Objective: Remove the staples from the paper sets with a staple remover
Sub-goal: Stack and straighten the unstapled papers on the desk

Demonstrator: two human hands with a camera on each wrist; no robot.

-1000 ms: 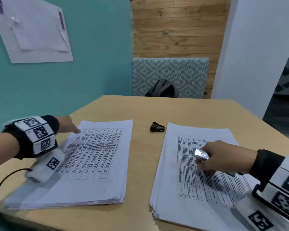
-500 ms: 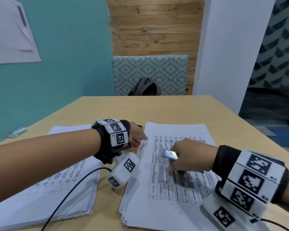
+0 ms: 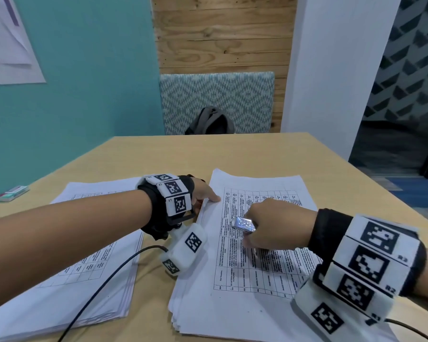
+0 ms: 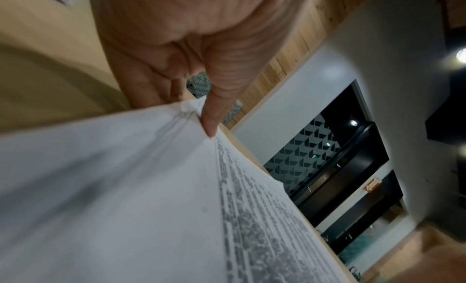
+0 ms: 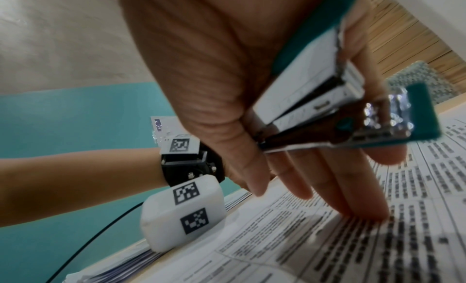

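desk (image 3: 257,154): light wood, carrying two stacks of printed table sheets.

right paper stack (image 3: 245,304): lies in front of the person, top sheet printed with a grid of text. both hands are on it.

left paper stack (image 3: 67,280): lies beside the right one, under the left forearm, not touched by either hand.

left hand (image 3: 203,191): reaches across to the top left corner of the right paper stack. in the left wrist view the thumb (image 4: 219,100) presses on the top sheet at that corner, which wrinkles beneath it, with the other fingers behind the raised edge; the corner is pinched.

right hand (image 3: 274,225): rests on the middle of the right paper stack, fingers (image 5: 363,197) stretched down with tips touching the print. it holds a stapler-like tool (image 5: 335,112), metal with teal parts, between thumb and palm; whether this is the staple remover cannot be told. its shiny end (image 3: 242,223) pokes out toward the left hand, above the paper.

other items: a small pale object (image 3: 11,193) near the far left desk edge; a patterned chair (image 3: 218,99) behind the desk with a dark bag (image 3: 210,122) on it; a black cable (image 3: 104,280) trailing from the left wrist unit.
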